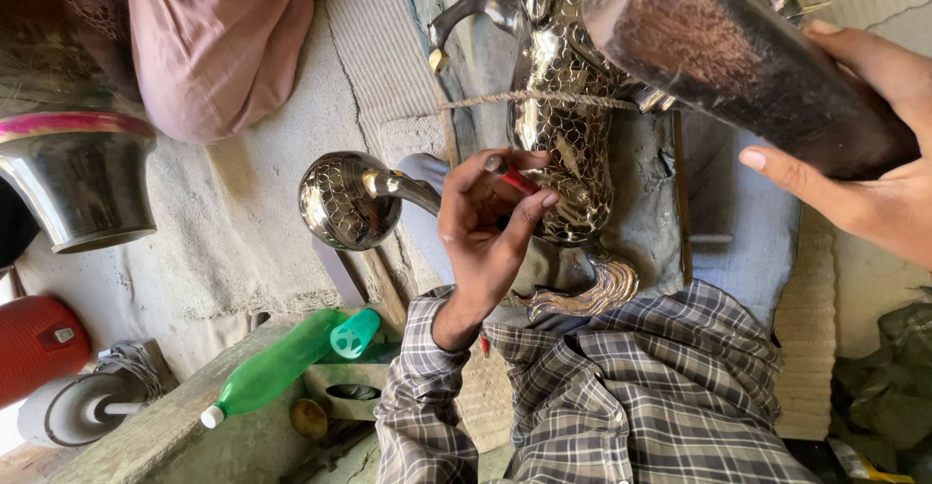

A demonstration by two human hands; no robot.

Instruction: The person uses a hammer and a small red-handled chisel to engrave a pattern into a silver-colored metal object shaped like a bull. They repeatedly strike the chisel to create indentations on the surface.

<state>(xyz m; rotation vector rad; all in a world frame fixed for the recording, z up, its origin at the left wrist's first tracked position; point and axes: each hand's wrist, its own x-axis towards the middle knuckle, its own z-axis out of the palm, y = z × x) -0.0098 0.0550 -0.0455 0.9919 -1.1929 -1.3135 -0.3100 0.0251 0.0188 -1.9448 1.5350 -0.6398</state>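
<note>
I see my left hand (490,217) curled around a small red-tipped tool (517,180), pinched between thumb and fingers, its tip resting against the flank of the metal animal figure (568,144). My right hand (864,168) grips a dark, heavy mallet (723,57), fingers wrapped under it and thumb over the top, holding it up and to the right of the left hand, clear of the figure.

The figure lies directly ahead of the left hand, touching the tool. Its long axis runs away from me, from the wavy tail (587,295) just below the left hand up toward the legs at the top of the view. A cord (529,100) crosses its body beyond the left hand. The mallet slants from upper left down to the right hand, so its broad end hangs over the figure's far part, well above the tool.

The left hand is the nearer 1 to the figure; the right is apart from it. Left of the left hand sits a round scaled metal piece (342,200), and nearer me a green bottle (277,367).
</note>
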